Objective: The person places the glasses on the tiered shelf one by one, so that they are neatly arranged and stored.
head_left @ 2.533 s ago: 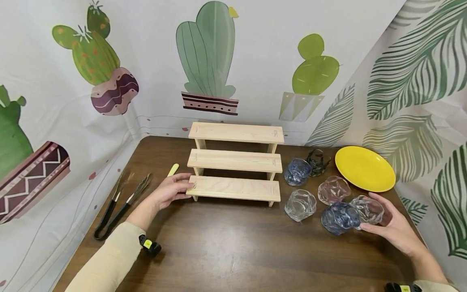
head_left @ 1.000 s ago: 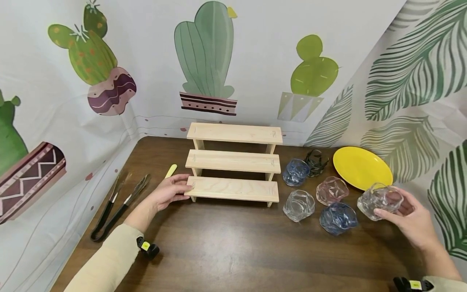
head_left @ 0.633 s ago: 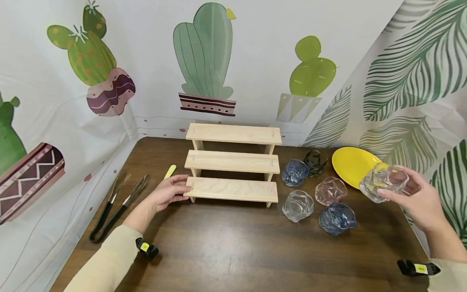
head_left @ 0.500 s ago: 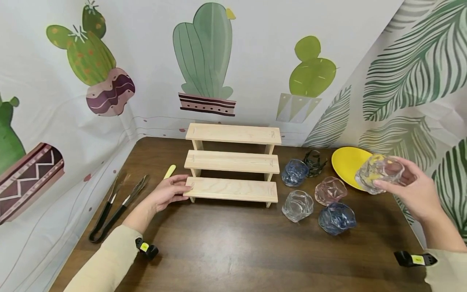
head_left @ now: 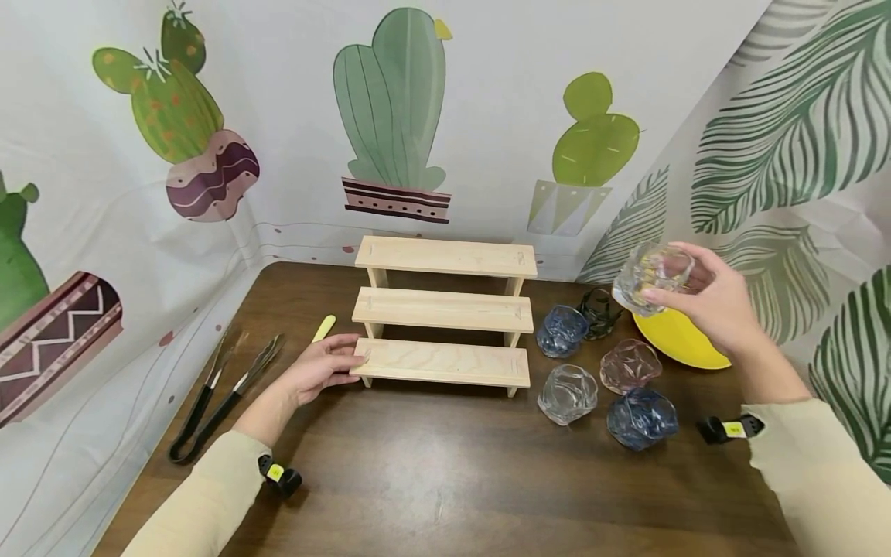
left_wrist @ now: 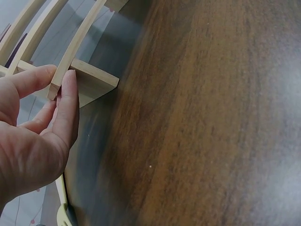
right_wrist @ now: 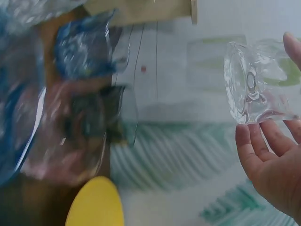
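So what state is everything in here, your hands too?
Left hand: pinching the bottom shelf
Right hand: gripping a clear glass
That glass: lifted off the table
Rack: standing on table
Tongs: lying spread open
Plate: on table, partly hidden
Yellow handle: partly hidden
Pink glass: on table
Dark glass: on table
Near blue glass: on table
Far blue glass: on table
Other clear glass: on table

R fingers (right_wrist: 277, 140) bent, L fingers (left_wrist: 68, 106) pinched
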Motion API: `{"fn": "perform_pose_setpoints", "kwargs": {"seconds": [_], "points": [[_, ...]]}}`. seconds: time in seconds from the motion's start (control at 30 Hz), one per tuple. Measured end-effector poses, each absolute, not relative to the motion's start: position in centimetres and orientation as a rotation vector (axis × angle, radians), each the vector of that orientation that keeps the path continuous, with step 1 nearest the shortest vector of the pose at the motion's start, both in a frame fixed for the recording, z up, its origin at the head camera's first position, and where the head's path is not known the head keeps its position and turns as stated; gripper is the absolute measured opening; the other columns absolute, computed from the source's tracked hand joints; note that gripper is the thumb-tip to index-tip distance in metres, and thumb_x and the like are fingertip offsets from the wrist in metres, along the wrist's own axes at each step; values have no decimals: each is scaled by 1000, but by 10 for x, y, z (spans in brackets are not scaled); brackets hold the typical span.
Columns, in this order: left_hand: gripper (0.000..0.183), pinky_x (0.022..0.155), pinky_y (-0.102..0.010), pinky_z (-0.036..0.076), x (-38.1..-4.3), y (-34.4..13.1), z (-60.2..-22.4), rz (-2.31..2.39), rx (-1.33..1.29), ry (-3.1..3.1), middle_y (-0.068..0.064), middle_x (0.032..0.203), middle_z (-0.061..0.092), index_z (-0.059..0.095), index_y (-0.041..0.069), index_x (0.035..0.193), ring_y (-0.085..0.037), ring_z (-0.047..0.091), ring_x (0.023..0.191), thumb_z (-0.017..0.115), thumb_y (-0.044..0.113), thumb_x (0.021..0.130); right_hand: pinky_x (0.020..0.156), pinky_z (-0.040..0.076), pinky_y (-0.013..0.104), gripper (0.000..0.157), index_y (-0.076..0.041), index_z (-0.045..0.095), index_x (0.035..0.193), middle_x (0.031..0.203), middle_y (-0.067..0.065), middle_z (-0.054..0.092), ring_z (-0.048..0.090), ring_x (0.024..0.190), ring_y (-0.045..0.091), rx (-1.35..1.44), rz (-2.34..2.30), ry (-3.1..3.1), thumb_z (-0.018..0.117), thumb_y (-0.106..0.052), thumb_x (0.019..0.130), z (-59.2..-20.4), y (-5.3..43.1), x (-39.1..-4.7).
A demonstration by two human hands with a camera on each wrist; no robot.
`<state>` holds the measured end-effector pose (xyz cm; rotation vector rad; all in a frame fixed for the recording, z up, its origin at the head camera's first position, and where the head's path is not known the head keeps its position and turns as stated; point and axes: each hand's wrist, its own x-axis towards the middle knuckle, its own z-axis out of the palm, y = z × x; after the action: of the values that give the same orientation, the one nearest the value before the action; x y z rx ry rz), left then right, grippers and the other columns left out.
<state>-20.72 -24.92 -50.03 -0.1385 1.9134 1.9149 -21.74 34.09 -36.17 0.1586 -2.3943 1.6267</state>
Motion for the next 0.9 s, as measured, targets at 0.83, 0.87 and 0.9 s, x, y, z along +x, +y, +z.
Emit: {"fn": "perform_pose_setpoints", "kwargs": {"seconds": [0.83, 0.87, 0.9], "points": [[70, 83, -35, 61, -206, -250, -501, 1911, -135, 1914, -21, 129, 58, 34, -6, 155, -21, 69, 97, 72, 4, 96, 87, 57, 28, 81, -15, 54, 148, 133, 18, 66, 63, 113, 21, 469, 1799, -2406, 94, -16, 78, -354, 164, -303], [70, 83, -35, 61, -206, -250, -501, 1914, -142, 1913, -21, 129, 58, 35, -6, 154, -21, 69, 97, 72, 4, 96, 90, 57, 30, 82, -14, 54, 147, 133, 18, 66, 63, 114, 21, 481, 1804, -2403, 95, -16, 77, -354, 157, -305], [70, 83, -35, 61, -206, -250, -501, 1916, -148, 1912, -20, 128, 59, 36, -5, 154, -21, 70, 96, 72, 3, 96, 92, 57, 32, 82, -13, 54, 147, 133, 17, 66, 64, 114, 22, 495, 1811, -2398, 96, -17, 76, -355, 149, -308]]}}
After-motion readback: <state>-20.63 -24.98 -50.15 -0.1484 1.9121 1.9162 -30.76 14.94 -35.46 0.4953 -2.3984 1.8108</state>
